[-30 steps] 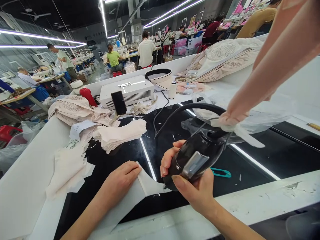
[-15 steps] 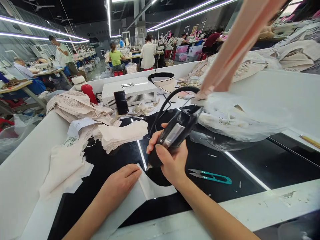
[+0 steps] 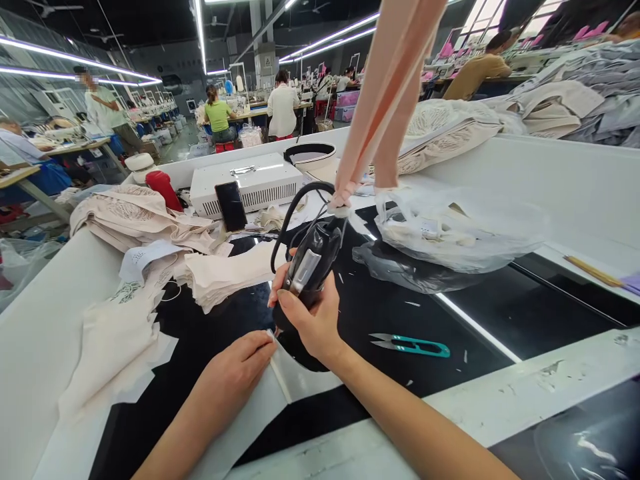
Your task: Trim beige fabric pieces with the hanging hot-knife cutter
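Smooth, glossy black covers your bench [image 3: 405, 310], and on it, below your right hand [image 3: 319, 327], lies the thin, matte pale cloth [image 3: 303, 377] with its curved edge and narrow raised strip. Your left hand's [image 3: 237, 368] fingers lie together on its corner, pinching or only pressing, I can't tell. Your right hand wraps the rounded black tool [image 3: 309, 267], tilted, silver-plated, tip near that corner, soft pink fabric [image 3: 387, 93] tied above.

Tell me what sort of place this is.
Likely a garment workshop: workers sit at rows of tables, cut fabric pieces lie stacked, and snips rest on the black worktop.
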{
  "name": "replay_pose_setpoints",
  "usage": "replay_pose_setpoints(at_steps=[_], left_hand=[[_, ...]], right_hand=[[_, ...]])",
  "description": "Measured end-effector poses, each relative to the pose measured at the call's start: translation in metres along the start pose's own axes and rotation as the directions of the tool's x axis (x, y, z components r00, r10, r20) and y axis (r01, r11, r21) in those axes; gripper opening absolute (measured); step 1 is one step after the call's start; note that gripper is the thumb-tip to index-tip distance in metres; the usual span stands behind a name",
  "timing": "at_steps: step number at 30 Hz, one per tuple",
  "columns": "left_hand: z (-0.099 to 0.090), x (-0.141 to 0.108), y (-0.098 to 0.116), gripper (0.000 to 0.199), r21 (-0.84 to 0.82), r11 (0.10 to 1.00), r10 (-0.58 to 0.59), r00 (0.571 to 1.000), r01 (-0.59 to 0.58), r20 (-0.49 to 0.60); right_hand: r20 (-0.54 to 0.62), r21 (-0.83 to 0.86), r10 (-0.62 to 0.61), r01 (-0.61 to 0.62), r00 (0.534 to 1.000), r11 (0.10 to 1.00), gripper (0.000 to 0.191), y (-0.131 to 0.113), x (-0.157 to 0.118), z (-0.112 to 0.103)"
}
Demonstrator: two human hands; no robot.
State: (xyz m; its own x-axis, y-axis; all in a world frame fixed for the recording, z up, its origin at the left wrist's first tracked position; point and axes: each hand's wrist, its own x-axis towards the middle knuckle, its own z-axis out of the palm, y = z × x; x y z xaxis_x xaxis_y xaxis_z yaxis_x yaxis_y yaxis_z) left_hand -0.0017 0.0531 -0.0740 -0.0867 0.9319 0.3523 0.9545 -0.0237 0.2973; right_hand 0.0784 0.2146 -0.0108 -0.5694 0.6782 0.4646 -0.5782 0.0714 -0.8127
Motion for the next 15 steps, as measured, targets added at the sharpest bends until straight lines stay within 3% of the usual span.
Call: replay_pose_setpoints(at_steps=[7,15], left_hand=[[-0.0004,0.0001,-0.0034,0.029,0.057,0.995,0.079,0.995,-0.076,-0.057],[-0.0024,-0.0003,-0.0023,0.030,0.038,0.998,0.042,0.998,-0.040,-0.036]], right_hand=[[-0.028,-0.086,0.014,-0.017,0.999,0.996,0.025,-0.0035,0.0001,0.0040],[-0.017,-0.010,-0.004,0.004,1.000,1.000,0.030,-0.0081,-0.0061,-0.0058]])
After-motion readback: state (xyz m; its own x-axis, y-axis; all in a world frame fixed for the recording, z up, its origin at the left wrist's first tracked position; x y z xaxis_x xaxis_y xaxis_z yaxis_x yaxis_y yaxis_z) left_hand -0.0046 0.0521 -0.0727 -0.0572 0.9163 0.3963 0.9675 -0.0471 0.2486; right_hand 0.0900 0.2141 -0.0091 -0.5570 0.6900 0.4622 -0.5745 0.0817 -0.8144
